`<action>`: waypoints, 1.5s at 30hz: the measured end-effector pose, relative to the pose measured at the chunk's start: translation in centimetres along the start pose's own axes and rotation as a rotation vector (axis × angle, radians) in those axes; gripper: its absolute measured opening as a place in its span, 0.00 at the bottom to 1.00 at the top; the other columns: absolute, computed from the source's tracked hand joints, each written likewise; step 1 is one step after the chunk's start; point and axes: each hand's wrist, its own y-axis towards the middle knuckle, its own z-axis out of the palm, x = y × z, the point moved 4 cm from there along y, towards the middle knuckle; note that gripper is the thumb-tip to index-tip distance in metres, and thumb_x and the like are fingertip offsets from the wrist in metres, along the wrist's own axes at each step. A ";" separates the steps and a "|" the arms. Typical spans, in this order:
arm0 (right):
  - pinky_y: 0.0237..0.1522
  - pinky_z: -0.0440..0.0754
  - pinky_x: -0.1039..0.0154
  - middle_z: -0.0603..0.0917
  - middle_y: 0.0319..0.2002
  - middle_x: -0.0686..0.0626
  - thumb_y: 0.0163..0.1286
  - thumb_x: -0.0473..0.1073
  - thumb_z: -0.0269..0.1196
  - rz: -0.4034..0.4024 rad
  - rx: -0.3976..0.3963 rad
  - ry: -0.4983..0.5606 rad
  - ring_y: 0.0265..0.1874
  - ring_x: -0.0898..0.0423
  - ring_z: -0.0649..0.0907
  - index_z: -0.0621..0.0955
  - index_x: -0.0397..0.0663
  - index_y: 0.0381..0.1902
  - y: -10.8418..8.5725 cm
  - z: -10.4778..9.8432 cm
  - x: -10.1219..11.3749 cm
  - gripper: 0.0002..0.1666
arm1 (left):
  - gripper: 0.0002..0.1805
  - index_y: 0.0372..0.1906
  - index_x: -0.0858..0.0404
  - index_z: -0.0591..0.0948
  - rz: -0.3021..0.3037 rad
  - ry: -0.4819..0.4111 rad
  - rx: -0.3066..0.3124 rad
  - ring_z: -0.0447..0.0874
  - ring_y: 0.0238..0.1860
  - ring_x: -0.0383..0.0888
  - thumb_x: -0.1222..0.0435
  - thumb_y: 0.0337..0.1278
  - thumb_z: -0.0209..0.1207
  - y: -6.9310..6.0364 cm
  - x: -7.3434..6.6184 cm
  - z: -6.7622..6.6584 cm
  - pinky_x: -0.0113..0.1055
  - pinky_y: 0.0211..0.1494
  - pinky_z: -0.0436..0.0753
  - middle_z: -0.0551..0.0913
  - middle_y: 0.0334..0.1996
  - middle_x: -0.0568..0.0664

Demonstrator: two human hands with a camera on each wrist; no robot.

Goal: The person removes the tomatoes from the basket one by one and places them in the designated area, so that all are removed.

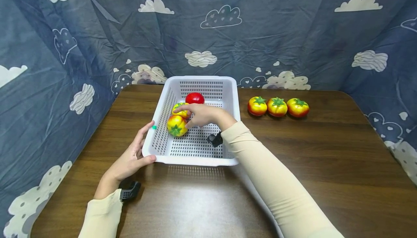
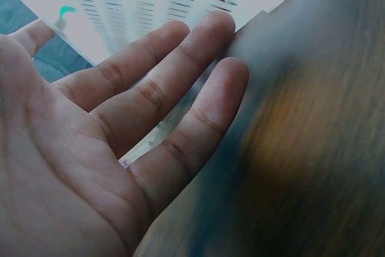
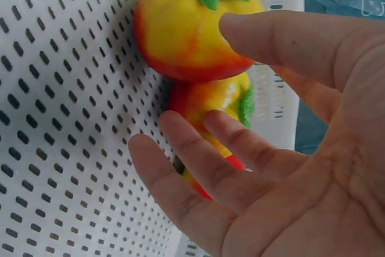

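Note:
A white perforated plastic basket (image 1: 198,161) holds two yellow-and-red toy tomatoes, the front tomato (image 1: 177,126) and one behind it (image 1: 181,110), plus a plain red rounded piece (image 1: 194,98) at the back. My right hand (image 1: 202,115) reaches into the basket over these tomatoes, fingers extended and spread. In the right wrist view its thumb lies over the nearest tomato (image 3: 195,34); whether it touches is unclear. My left hand (image 1: 128,160) is at the basket's front left corner, thumb by the front rim and index finger at the left rim, other fingers loosely straight (image 2: 150,97).
Right of the basket, three more toy tomatoes stand in a row: a left one (image 1: 257,106), a middle one (image 1: 277,107) and a right one (image 1: 298,107). The brown wooden table (image 1: 325,151) meets a blue cloud-patterned cloth (image 1: 221,42) behind and at the sides.

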 end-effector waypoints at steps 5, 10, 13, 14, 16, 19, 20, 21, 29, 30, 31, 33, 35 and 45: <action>0.54 0.88 0.53 0.73 0.76 0.44 0.72 0.38 0.70 0.013 -0.001 0.000 0.63 0.45 0.77 0.73 0.68 0.79 0.1 0.2 -0.1 0.41 | 0.55 0.89 0.49 0.43 -0.008 0.004 -0.001 0.85 0.62 0.39 0.71 0.70 0.64 -0.1 0.1 0.0 0.30 0.58 0.85 0.64 0.77 0.79; 0.51 0.89 0.52 0.74 0.74 0.44 0.71 0.38 0.70 0.018 -0.005 0.003 0.60 0.45 0.79 0.74 0.69 0.79 0.3 0.4 -0.4 0.41 | 0.55 0.89 0.48 0.43 -0.015 0.003 -0.005 0.85 0.62 0.39 0.71 0.70 0.64 -0.2 0.1 0.0 0.30 0.58 0.85 0.64 0.77 0.79; 0.51 0.89 0.52 0.75 0.73 0.44 0.72 0.39 0.71 0.016 -0.008 0.011 0.61 0.46 0.79 0.74 0.67 0.78 0.4 0.5 -0.4 0.39 | 0.55 0.89 0.49 0.43 -0.012 0.000 -0.005 0.85 0.62 0.39 0.71 0.70 0.64 -0.2 0.1 0.0 0.29 0.58 0.85 0.63 0.77 0.79; 0.51 0.90 0.51 0.75 0.72 0.43 0.72 0.39 0.71 0.014 -0.011 0.017 0.62 0.46 0.78 0.74 0.65 0.77 0.4 0.5 -0.4 0.39 | 0.55 0.89 0.49 0.43 -0.011 -0.002 -0.005 0.85 0.62 0.39 0.71 0.70 0.64 -0.2 0.1 0.0 0.29 0.58 0.85 0.63 0.77 0.79; 0.51 0.90 0.51 0.76 0.70 0.42 0.71 0.39 0.71 0.012 -0.014 0.033 0.62 0.46 0.78 0.74 0.63 0.75 0.4 0.5 -0.4 0.37 | 0.55 0.89 0.49 0.43 -0.007 -0.004 -0.004 0.85 0.62 0.39 0.72 0.70 0.64 -0.2 0.1 0.0 0.29 0.58 0.85 0.63 0.77 0.79; 0.50 0.90 0.49 0.77 0.66 0.40 0.70 0.39 0.72 0.018 -0.019 0.060 0.59 0.46 0.79 0.73 0.58 0.72 0.3 0.5 -0.4 0.35 | 0.55 0.89 0.49 0.43 -0.005 0.000 -0.005 0.85 0.61 0.39 0.72 0.70 0.64 -0.1 0.1 0.0 0.29 0.58 0.85 0.63 0.77 0.79; 0.49 0.90 0.49 0.77 0.64 0.40 0.70 0.39 0.72 0.022 -0.019 0.068 0.57 0.46 0.79 0.73 0.57 0.71 0.3 0.5 -0.5 0.35 | 0.55 0.89 0.48 0.43 -0.006 0.001 -0.005 0.85 0.61 0.39 0.72 0.70 0.64 -0.1 0.1 0.0 0.29 0.58 0.85 0.63 0.77 0.79; 0.49 0.89 0.50 0.77 0.63 0.40 0.70 0.38 0.72 0.025 -0.018 0.074 0.56 0.46 0.80 0.73 0.57 0.70 0.4 0.6 -0.5 0.34 | 0.55 0.89 0.48 0.43 -0.006 0.003 -0.004 0.85 0.61 0.39 0.72 0.70 0.64 -0.1 0.1 0.0 0.29 0.58 0.85 0.62 0.77 0.79; 0.42 0.87 0.55 0.80 0.60 0.41 0.69 0.41 0.74 0.003 -0.027 0.079 0.53 0.47 0.81 0.71 0.54 0.65 0.7 0.8 -0.6 0.32 | 0.55 0.89 0.49 0.42 -0.004 0.023 -0.004 0.85 0.61 0.40 0.72 0.70 0.64 0.0 -0.1 0.0 0.29 0.57 0.85 0.63 0.77 0.79; 0.43 0.88 0.55 0.80 0.60 0.41 0.69 0.42 0.74 0.001 -0.029 0.081 0.53 0.47 0.81 0.71 0.54 0.64 0.8 0.9 -0.6 0.31 | 0.55 0.89 0.49 0.42 -0.004 0.026 -0.005 0.85 0.61 0.40 0.72 0.70 0.64 0.0 -0.1 0.0 0.29 0.57 0.85 0.63 0.77 0.79; 0.43 0.88 0.55 0.81 0.61 0.41 0.69 0.43 0.75 0.001 -0.030 0.084 0.54 0.47 0.81 0.71 0.54 0.64 0.8 0.9 -0.5 0.31 | 0.55 0.89 0.49 0.42 -0.005 0.027 -0.004 0.85 0.61 0.40 0.72 0.70 0.64 0.0 -0.1 0.0 0.29 0.57 0.85 0.63 0.77 0.79; 0.45 0.89 0.54 0.81 0.61 0.42 0.69 0.44 0.75 0.003 -0.033 0.081 0.55 0.47 0.81 0.72 0.54 0.63 0.8 1.0 -0.5 0.31 | 0.55 0.89 0.49 0.42 -0.006 0.027 -0.004 0.85 0.61 0.40 0.72 0.70 0.64 0.0 -0.1 0.0 0.29 0.58 0.84 0.63 0.78 0.79; 0.46 0.90 0.53 0.81 0.61 0.42 0.69 0.46 0.75 0.004 -0.033 0.071 0.55 0.47 0.81 0.72 0.54 0.61 0.8 1.1 -0.4 0.30 | 0.55 0.89 0.49 0.42 -0.007 0.024 -0.003 0.85 0.62 0.40 0.72 0.70 0.64 0.0 -0.2 0.0 0.29 0.58 0.84 0.63 0.78 0.78; 0.44 0.89 0.53 0.82 0.59 0.44 0.68 0.50 0.77 -0.005 -0.035 0.040 0.52 0.49 0.82 0.73 0.52 0.58 0.9 1.3 -0.2 0.30 | 0.55 0.89 0.49 0.42 0.001 0.017 0.003 0.85 0.62 0.39 0.73 0.70 0.63 0.0 -0.2 0.0 0.29 0.59 0.84 0.62 0.78 0.79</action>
